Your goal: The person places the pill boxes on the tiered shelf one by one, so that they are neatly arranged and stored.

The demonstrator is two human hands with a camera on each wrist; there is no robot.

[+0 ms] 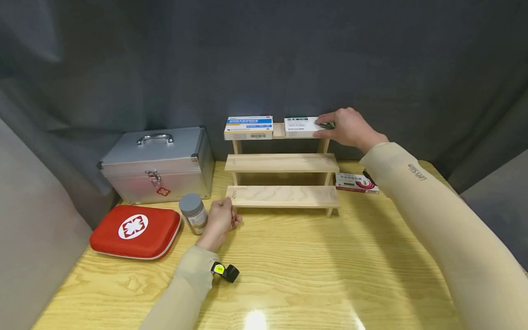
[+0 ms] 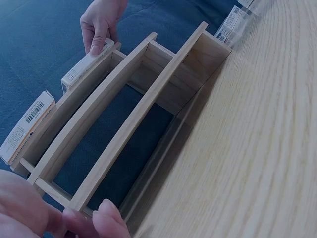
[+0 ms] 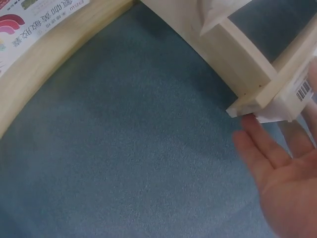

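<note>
A three-tier wooden display stand (image 1: pixel 282 196) stands on the table. My left hand (image 1: pixel 221 217) grips the left end of its lowest step; in the left wrist view that hand (image 2: pixel 64 218) shows fingertips around the corner. On the top step, my right hand (image 1: pixel 350 128) pinches the right end of a white medicine box (image 1: pixel 300 127) with dark print. The right wrist view shows that hand (image 3: pixel 292 173) beside the step's end, fingers partly out of frame. A blue-and-white medicine box (image 1: pixel 249 128) lies on the top step's left side.
A grey-lidded jar (image 1: pixel 192 212) stands just left of my left hand. Further left are a red first-aid case (image 1: pixel 135 231) and a silver metal box (image 1: pixel 156 165) with a handle. Another medicine box (image 1: pixel 355 183) lies right of the stand. A dark curtain (image 1: pixel 264 59) hangs behind.
</note>
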